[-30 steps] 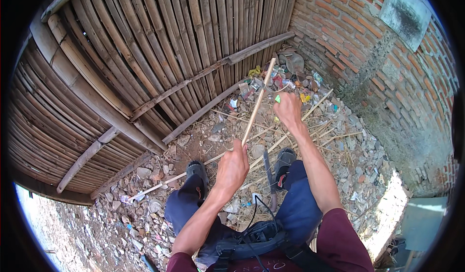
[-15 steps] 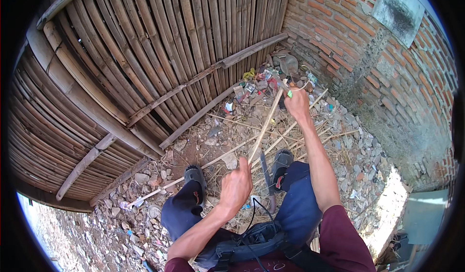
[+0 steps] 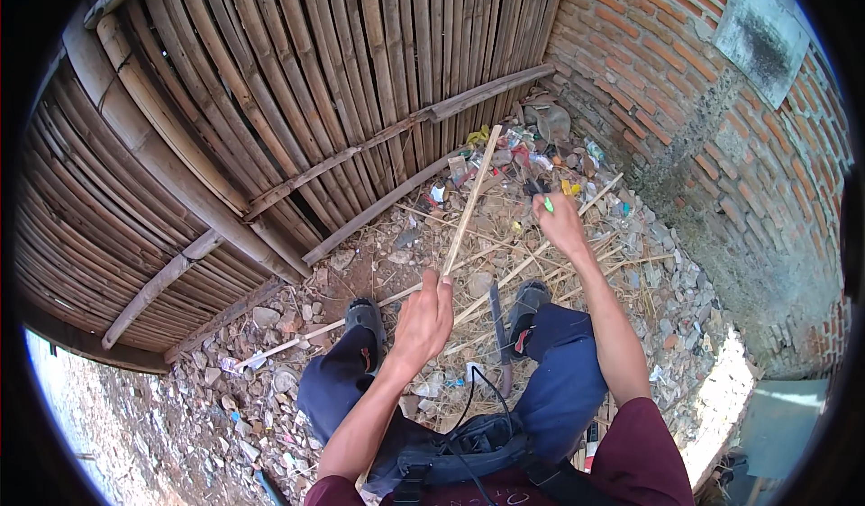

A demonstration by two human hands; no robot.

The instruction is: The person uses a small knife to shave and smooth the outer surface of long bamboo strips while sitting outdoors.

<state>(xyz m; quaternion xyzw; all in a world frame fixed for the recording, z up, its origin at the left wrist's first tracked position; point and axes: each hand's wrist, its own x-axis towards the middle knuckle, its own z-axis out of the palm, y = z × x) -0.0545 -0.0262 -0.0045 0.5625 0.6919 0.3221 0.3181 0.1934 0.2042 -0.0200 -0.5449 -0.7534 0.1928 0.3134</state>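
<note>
My left hand is closed around the lower end of a pale split bamboo strip, which slants up and away toward the corner. To the right of the strip, and apart from it, my right hand grips a small knife with a green handle. Its dark blade end points away from me and is hard to make out against the rubble. Between my feet lies a long dark-bladed machete with its handle toward me.
Several bamboo strips and dry shavings lie over stony ground. A bamboo slat wall stands at the left, a brick wall at the right. Litter is heaped in their corner. A dark pouch sits at my waist.
The knife in my right hand has come off the bamboo strip and moved nearer to me. My left hand, still holding the strip, has shifted slightly left.
</note>
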